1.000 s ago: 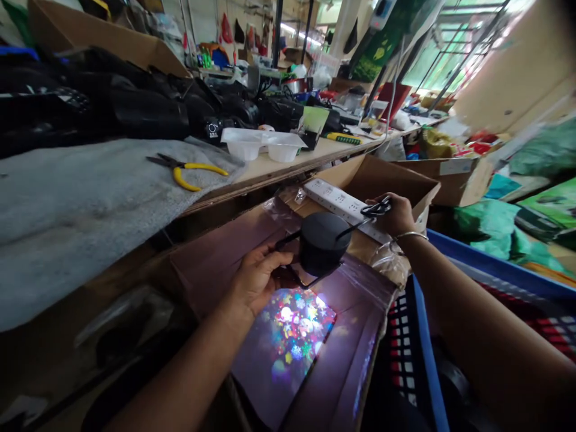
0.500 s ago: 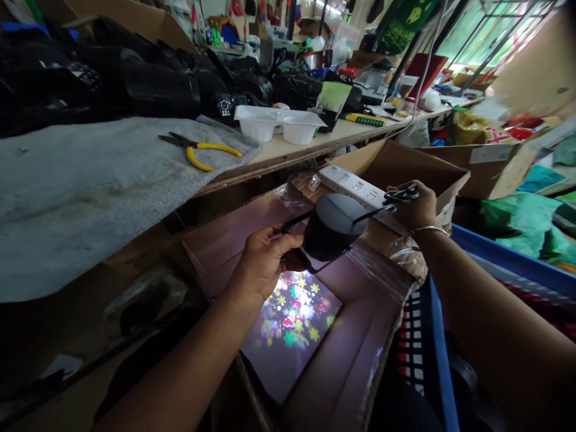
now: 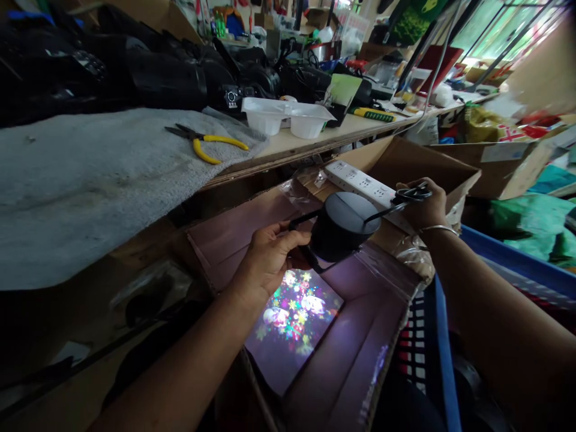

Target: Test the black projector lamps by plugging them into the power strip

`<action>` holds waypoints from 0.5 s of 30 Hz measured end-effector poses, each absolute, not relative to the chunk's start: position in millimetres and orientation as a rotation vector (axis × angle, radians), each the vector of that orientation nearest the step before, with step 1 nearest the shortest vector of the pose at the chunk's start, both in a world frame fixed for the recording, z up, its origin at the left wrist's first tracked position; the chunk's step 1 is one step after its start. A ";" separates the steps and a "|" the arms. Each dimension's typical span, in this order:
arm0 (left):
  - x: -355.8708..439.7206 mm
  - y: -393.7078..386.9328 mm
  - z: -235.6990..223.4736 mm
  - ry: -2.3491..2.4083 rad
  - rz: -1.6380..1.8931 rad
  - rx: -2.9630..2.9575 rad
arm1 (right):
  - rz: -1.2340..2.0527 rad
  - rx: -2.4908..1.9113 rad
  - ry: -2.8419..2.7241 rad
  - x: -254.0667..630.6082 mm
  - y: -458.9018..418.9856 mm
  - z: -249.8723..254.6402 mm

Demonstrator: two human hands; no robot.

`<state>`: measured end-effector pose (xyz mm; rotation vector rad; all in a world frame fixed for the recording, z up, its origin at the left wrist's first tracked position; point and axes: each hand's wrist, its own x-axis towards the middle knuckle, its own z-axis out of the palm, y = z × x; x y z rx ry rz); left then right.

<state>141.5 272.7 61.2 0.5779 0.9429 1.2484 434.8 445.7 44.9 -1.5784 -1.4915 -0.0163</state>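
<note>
My left hand point(image 3: 267, 261) is closed around the lower side of a black cylindrical projector lamp point(image 3: 342, 225), fingers curled under and toward it, thumb on top. The lamp hangs in the air over an open cardboard box, tilted, with its flat top facing up and toward me. Its underside and lens are hidden from this view, and my hand covers part of its body.

My right hand point(image 3: 425, 207) is nearly closed, pinching a small coil of black cable point(image 3: 411, 194) between fingers and thumb. A straight black length of that cable runs to the lamp. A metal bangle point(image 3: 438, 228) sits on my right wrist.

Below the lamp, a bright patch of coloured snowflakes and round figures point(image 3: 292, 321) falls on the clear plastic lining point(image 3: 360, 336) inside the box. Its edges are soft, and the details are hard to make out.

Just past the lamp, a white power strip point(image 3: 360, 189) lies across the box point(image 3: 418, 159), partly behind my right hand. A blue crate rim point(image 3: 443, 354) runs beside the box.

Farther off, a grey towel point(image 3: 90, 186) on a wooden shelf point(image 3: 310, 144) carries yellow-handled pliers point(image 3: 204, 143). A white plastic tray point(image 3: 288, 117) stands beyond them, in front of heaped black bags point(image 3: 157, 69).
</note>
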 end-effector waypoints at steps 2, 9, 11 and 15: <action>141.2 272.3 61.0 0.941 1.239 0.587 | -0.002 -1.572 -1.483 434.7 446.2 44.8; 140.3 272.5 58.9 0.917 1.242 0.596 | 0.000 -1.600 -1.469 430.8 443.7 47.2; 140.7 272.4 58.9 0.912 1.239 0.596 | 0.007 -1.603 -1.468 429.8 442.5 47.9; 141.6 271.7 59.7 0.894 1.226 0.597 | 0.010 -1.616 -1.465 428.1 441.0 49.3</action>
